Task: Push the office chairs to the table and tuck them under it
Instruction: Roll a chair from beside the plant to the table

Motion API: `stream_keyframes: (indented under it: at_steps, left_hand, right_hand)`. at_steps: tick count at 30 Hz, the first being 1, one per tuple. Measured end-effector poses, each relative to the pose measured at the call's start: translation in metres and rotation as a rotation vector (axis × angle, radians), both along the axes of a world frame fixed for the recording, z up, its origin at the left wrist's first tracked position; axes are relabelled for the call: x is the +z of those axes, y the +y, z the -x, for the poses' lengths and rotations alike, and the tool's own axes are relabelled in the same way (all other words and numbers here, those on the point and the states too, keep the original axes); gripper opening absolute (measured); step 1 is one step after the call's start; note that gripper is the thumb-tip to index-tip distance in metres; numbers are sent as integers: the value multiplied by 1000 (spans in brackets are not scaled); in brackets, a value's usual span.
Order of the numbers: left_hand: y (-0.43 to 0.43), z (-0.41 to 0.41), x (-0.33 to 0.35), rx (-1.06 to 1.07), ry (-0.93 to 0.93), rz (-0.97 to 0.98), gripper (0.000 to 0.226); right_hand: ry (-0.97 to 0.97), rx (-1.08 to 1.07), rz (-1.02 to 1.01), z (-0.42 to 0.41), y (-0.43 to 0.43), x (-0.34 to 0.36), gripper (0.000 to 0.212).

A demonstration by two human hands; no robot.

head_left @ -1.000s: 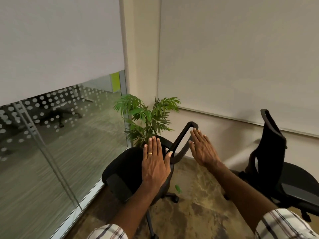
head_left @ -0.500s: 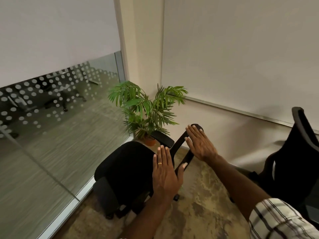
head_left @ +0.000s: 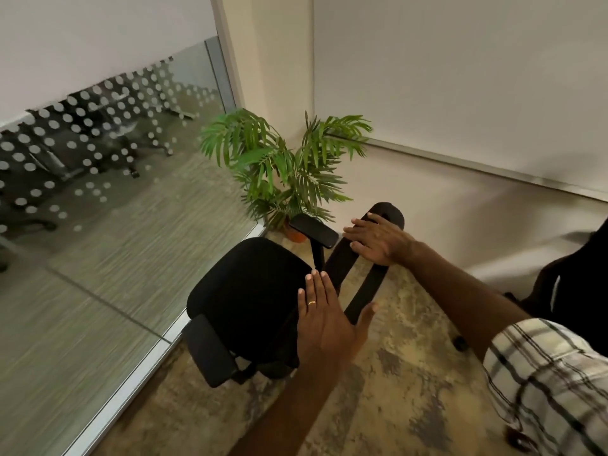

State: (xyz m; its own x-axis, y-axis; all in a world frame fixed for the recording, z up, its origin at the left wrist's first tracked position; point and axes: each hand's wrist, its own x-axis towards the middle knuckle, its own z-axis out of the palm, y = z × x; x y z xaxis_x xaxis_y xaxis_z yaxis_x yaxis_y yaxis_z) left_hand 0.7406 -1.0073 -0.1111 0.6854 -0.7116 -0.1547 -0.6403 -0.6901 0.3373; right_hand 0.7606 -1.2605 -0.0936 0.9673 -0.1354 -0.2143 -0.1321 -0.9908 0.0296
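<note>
A black office chair [head_left: 250, 291] stands in the room's corner, its seat toward the glass wall and its backrest frame [head_left: 365, 268] toward me. My right hand [head_left: 378, 238] rests flat on the top of the backrest, fingers spread and not curled around it. My left hand [head_left: 325, 320] hovers open near the lower part of the backrest, fingers straight; I cannot tell if it touches. A second black office chair [head_left: 572, 284] shows partly at the right edge. No table is in view.
A potted palm [head_left: 283, 172] stands in the corner just behind the chair. A glass wall with frosted dots [head_left: 108, 192] runs along the left, a beige wall [head_left: 460, 93] along the back. Mottled brown carpet [head_left: 394, 390] lies under me.
My view has tilted down and come closer to the chair. My right hand moved onto the top of the backrest; my left hand dropped lower beside it.
</note>
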Motion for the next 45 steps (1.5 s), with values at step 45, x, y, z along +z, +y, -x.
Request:
stream_keyframes:
  at_steps: [45]
  left_hand:
    - [404,-28,12,-1068,-121,-121,99]
  right_hand:
    - [-397,-735,-93,288,567,-26,61]
